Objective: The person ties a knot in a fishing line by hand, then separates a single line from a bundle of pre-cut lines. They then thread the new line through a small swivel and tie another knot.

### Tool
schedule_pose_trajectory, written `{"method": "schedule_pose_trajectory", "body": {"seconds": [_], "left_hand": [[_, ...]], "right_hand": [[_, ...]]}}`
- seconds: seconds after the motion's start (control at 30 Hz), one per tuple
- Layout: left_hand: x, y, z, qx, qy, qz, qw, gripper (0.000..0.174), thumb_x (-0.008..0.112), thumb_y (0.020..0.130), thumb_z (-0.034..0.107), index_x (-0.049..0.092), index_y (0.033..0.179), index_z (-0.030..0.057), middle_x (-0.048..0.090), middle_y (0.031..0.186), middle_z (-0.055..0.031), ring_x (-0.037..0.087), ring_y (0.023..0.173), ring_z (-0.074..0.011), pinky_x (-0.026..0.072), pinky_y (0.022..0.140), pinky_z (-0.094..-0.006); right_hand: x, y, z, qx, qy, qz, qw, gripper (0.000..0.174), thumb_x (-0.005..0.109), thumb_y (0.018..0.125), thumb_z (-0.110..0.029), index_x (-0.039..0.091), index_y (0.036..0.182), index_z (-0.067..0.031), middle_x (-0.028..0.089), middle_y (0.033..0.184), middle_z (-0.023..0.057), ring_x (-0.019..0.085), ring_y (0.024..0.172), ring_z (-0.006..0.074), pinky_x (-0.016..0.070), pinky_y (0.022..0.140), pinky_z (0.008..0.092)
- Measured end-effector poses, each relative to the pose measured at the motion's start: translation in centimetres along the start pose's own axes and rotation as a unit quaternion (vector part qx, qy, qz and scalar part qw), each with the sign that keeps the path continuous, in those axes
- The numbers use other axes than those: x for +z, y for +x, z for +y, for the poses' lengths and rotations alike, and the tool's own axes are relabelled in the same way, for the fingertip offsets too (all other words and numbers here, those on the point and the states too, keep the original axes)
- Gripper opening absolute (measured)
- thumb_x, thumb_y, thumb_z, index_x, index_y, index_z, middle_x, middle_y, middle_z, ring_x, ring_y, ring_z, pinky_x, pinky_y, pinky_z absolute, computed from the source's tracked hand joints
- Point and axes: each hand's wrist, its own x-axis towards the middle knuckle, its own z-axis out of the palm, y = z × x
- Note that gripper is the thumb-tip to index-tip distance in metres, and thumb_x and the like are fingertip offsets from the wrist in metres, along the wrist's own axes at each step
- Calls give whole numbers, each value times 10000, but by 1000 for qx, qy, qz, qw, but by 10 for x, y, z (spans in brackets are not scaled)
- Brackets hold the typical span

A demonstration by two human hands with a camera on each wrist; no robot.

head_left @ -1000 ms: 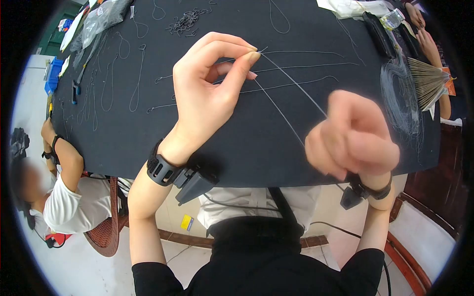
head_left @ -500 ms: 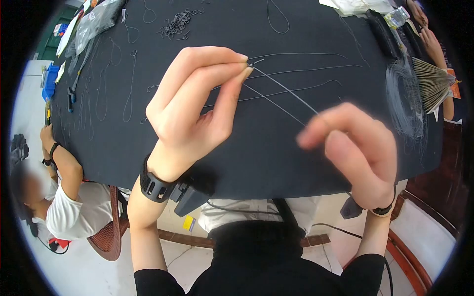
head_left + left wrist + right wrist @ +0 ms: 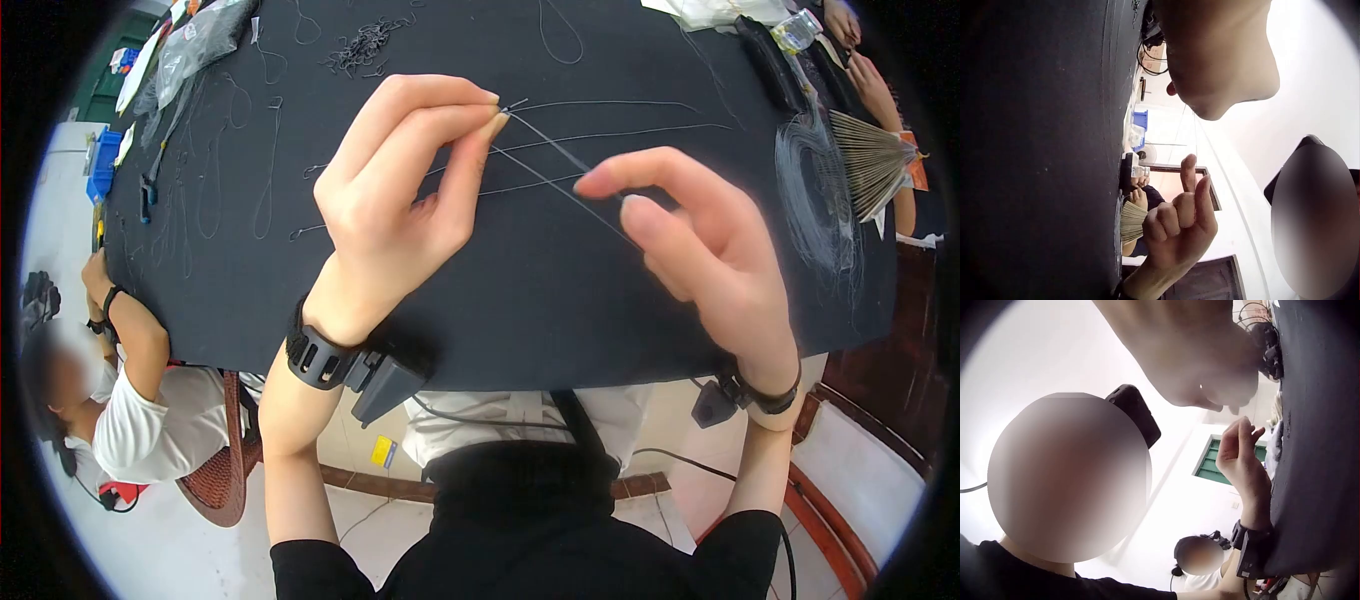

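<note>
In the head view my left hand (image 3: 400,180) pinches a thin grey fishing line (image 3: 545,137) between thumb and fingertips. A short dark end pokes out past the pinch. Two taut strands slant from there down to my right hand (image 3: 705,250). That hand's index finger and thumb are spread apart by the strands, while its other fingers curl inward, as the left wrist view shows. Beneath the hands, several grey lines (image 3: 640,134) lie across the black tabletop, small loops at their left ends.
A pile of small dark hooks (image 3: 365,48) lies at the back. Looped lines (image 3: 268,170) are spread at left, near pliers (image 3: 147,198). On the right are a coil of clear line (image 3: 812,200) and a fanned bundle of strips (image 3: 865,165). Other people sit at both sides.
My right hand has gone from a blurred fist low on the right to a raised pose with index finger and thumb parted. The left hand has shifted slightly left, still pinching.
</note>
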Motion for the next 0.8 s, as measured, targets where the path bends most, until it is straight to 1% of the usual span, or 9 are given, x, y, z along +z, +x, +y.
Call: {"method": "schedule_pose_trajectory", "body": {"seconds": [0.07,0.17,0.27,0.37,0.4,0.5,0.6,0.7,0.8], "left_hand": [[0,1,0,8,7,2,1000,108,589,749,-119,606,846,-73,600,901,-138,614,740,-156,532,630,-227],[5,3,1,3,-6,41,999,134,662,663,-89,604,757,-13,606,790,-85,608,676,-184,496,574,-238],[6,2,1,9,-4,31,999,134,660,664,-88,604,758,-10,606,794,-81,608,676,-183,497,571,-238],[5,2,2,12,-2,26,1000,135,657,665,-88,603,760,-10,605,795,-78,609,677,-183,497,570,-242],[5,2,1,14,-1,26,1000,136,657,665,-88,602,761,-10,605,795,-77,609,677,-184,498,570,-243],[6,2,1,19,0,26,999,139,656,664,-89,601,763,-9,604,794,-76,609,678,-186,498,568,-246],[5,3,3,28,1,24,999,142,656,661,-89,601,763,-9,603,794,-76,608,679,-190,497,568,-248],[5,4,4,44,0,22,999,143,658,655,-90,603,760,-10,600,791,-79,605,677,-196,494,570,-250],[6,3,6,47,-6,16,999,144,660,649,-92,606,757,-13,597,789,-80,602,674,-200,490,571,-251]], "right_hand": [[-4,5,3,-17,-28,-17,999,187,466,899,-169,560,930,-10,353,524,-101,257,426,-21,167,398,162],[-3,8,13,-29,-1,-19,999,192,462,903,-174,559,907,-9,372,538,-87,268,423,-12,179,387,167],[-10,10,19,-32,-25,-54,998,208,446,919,-180,573,908,-16,419,572,-62,324,445,6,231,388,171],[-15,13,13,19,85,-69,994,220,448,918,-190,568,928,-7,412,558,-72,315,439,-4,216,384,167],[-16,11,10,37,96,-72,992,226,467,913,-203,566,948,-4,409,549,-79,299,429,-10,203,379,166],[-13,10,7,29,33,-56,997,229,492,905,-216,570,955,-6,418,548,-76,292,420,-7,200,374,168],[-12,13,9,-4,-4,-30,1000,225,510,899,-221,568,943,-8,436,555,-68,302,420,-6,211,380,170],[-11,12,12,14,-8,-22,1000,217,495,903,-220,567,922,-16,432,559,-65,315,433,-1,230,398,170],[-11,16,28,-28,8,-62,998,218,479,907,-224,562,920,-23,418,561,-64,328,451,4,243,409,171]]}}
